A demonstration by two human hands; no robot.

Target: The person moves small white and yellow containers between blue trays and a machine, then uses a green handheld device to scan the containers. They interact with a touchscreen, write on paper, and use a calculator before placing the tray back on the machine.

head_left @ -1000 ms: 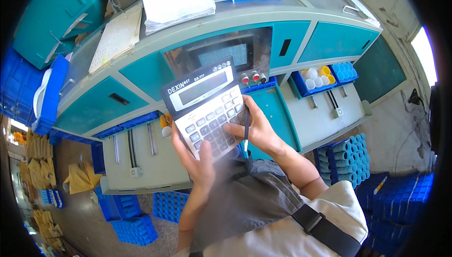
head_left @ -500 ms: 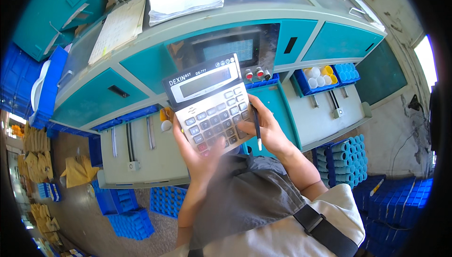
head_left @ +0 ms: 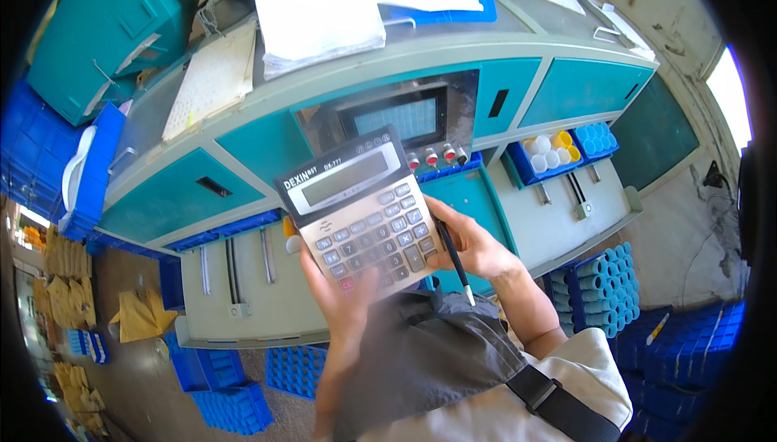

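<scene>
Both hands hold a large silver calculator [head_left: 374,230] with a dark top band, tilted in front of me. My left hand [head_left: 338,300] grips its left edge from below, its thumb blurred over the lower keys. My right hand [head_left: 473,241] has hold of the right edge, the thumb bent beside the keys at that side. A black pen with a pale tip [head_left: 455,260] is also in my right hand, pointing down along the calculator's edge. The fingers behind the calculator are hidden. Its display is too faint to read.
Behind the calculator stands a teal and grey machine with a screen [head_left: 409,118] and red buttons [head_left: 431,155]. Paper stacks [head_left: 316,13] lie on top. A blue bin [head_left: 538,157] holds white and yellow cups. Blue trays of tubes [head_left: 603,288] stand low at right, more [head_left: 231,410] at lower left.
The calculator sits slightly lower in the picture, with both hands still on it. My left thumb has shifted left over the lower keys. The pen tip has swung lower and right. The whole view has shifted a little.
</scene>
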